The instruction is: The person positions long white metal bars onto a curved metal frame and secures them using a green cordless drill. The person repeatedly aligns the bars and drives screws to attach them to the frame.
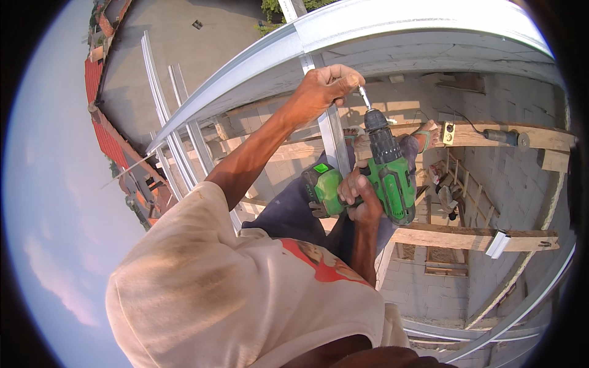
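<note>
Cordless drill [392, 178], right of my view's centre: green housing, black collar and chuck [379, 129], the nose aimed toward the upper edge and tilted slightly left. A slim silver bit [364, 98] projects from the chuck. The green-and-black battery pack [325, 187] sits at the foot of the grip, to the left of the body. I see the drill held in the air before the wearer's dark trousers [288, 208]. The right hand [363, 196] is closed round the grip, fingers curled. The left hand [331, 86] reaches across from the left, its thumb and fingers bent into a pinch at the bit's tip; whether a small fastener lies between them, I cannot tell from here. Behind the drill and left hand runs a silver metal channel [334, 144], with a broad metal beam [392, 21] above. To the right, a timber plank [472, 136] carries a socket box [448, 133] and an angle grinder [504, 137]; below it, a second timber [454, 238] bears a short metal piece [498, 244].
</note>
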Motion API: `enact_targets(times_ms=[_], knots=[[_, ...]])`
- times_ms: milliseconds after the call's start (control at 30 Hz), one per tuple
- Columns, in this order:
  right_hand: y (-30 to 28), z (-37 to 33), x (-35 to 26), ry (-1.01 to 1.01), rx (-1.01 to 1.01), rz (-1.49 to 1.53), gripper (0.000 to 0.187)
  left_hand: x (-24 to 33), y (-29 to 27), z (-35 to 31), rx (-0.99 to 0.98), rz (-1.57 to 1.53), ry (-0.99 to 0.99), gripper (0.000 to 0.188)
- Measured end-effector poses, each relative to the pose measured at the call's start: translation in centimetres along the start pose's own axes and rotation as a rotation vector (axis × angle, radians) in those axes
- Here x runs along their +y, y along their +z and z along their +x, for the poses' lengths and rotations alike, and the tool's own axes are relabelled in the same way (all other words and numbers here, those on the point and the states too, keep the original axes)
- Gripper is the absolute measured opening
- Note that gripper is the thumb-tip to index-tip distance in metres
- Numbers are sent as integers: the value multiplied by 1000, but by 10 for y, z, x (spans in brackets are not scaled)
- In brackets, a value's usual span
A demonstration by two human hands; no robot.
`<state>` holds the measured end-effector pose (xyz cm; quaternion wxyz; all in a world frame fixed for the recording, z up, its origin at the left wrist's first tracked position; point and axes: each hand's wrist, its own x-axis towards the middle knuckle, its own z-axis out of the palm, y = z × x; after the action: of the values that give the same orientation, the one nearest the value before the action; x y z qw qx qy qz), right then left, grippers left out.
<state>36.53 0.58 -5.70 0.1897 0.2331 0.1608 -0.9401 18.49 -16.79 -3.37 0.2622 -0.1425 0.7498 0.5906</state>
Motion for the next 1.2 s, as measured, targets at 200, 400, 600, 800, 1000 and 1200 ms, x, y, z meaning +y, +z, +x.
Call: enact_targets(times_ms=[200,400,600,800,1000,1200], knots=[[-7,20,19,58,-70,64,36,62,-58,25,428,876,701,61],[2,53,59,75,-135,311,31,68,-88,112,170,1256,752,63],[16,72,70,28,-87,333,32,64,-78,153,-11,1300,586,67],[11,77,73,7,-82,341,33,63,-80,162,-54,1310,532,71],[11,79,79,35,-82,365,37,62,-81,166,-70,1324,515,76],[9,81,84,15,-70,315,37,55,-79,167,-67,1334,507,82]])
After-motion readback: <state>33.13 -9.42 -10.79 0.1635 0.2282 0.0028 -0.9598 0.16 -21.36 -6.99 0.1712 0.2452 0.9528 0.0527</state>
